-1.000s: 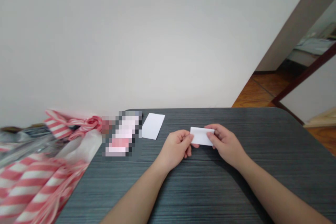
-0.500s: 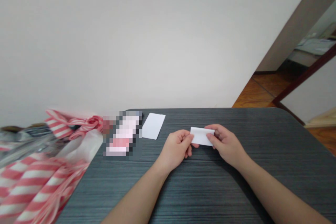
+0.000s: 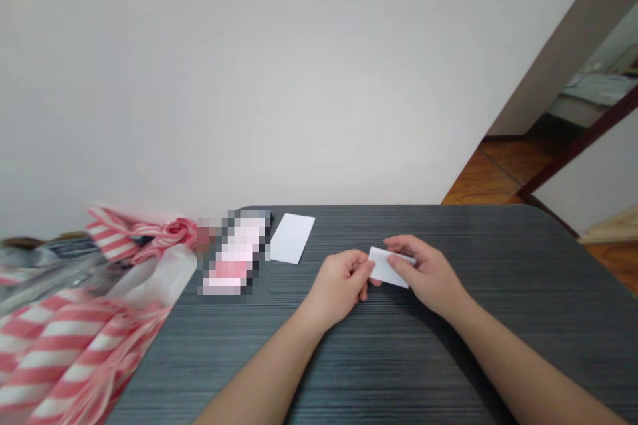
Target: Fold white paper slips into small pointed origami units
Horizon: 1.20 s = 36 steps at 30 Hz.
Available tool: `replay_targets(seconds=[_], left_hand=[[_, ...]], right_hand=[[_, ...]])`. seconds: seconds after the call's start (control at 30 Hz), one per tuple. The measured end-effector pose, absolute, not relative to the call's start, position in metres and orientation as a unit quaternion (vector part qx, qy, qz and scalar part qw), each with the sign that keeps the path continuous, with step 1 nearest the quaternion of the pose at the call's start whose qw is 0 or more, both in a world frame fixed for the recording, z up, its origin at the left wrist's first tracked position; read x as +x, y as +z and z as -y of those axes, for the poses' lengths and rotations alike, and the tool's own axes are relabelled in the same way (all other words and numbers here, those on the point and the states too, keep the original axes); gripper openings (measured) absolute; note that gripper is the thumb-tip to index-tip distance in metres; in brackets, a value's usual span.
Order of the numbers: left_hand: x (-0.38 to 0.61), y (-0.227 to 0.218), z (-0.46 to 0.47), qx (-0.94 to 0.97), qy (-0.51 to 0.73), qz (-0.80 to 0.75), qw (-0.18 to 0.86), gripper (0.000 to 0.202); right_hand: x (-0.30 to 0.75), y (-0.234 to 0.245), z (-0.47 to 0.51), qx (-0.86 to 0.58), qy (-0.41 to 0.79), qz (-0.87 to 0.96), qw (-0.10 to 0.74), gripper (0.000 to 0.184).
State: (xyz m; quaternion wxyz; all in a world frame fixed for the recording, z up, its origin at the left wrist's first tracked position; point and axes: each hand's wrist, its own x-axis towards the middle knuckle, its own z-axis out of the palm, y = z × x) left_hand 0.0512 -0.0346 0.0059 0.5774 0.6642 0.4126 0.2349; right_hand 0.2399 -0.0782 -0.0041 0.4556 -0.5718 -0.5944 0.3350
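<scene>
A small white piece of paper, apparently folded, is held just above the dark table between both hands. My left hand pinches its left end between thumb and fingers. At the right end, my right hand grips the paper, its thumb pressed on the near face and its fingers behind. The fingers partly cover both ends. To the left of my hands, another white sheet of paper lies flat on the table.
The dark wood-grained table stands against a white wall. A blurred-out phone-like object lies on its left side. Red-and-white striped cloth and clear plastic are heaped beyond the left edge. A doorway with wooden floor is at the right.
The held paper has tilted, its right end lower, and shifted slightly right. My right thumb has slid inward over its face, and my left hand has moved a little right with it.
</scene>
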Motion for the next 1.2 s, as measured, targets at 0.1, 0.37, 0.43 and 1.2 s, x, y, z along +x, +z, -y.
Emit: replay_targets(seconds=[0.1,0.37,0.43,1.2], left_hand=[[0.051,0.011,0.035,0.687,0.221,-0.410,0.558,0.032],[0.049,0.016,0.035,0.721,0.211,-0.398,0.527,0.035],[0.049,0.017,0.035,0.723,0.211,-0.395,0.525,0.034],[0.050,0.014,0.036,0.710,0.216,-0.400,0.538,0.032]], right_hand=[[0.234,0.005,0.075,-0.569,0.289,0.635,0.435,0.017],[0.232,0.014,0.070,-0.571,0.271,0.655,0.414,0.016],[0.232,0.013,0.070,-0.573,0.275,0.651,0.414,0.016],[0.239,0.009,0.070,-0.594,0.334,0.611,0.403,0.020]])
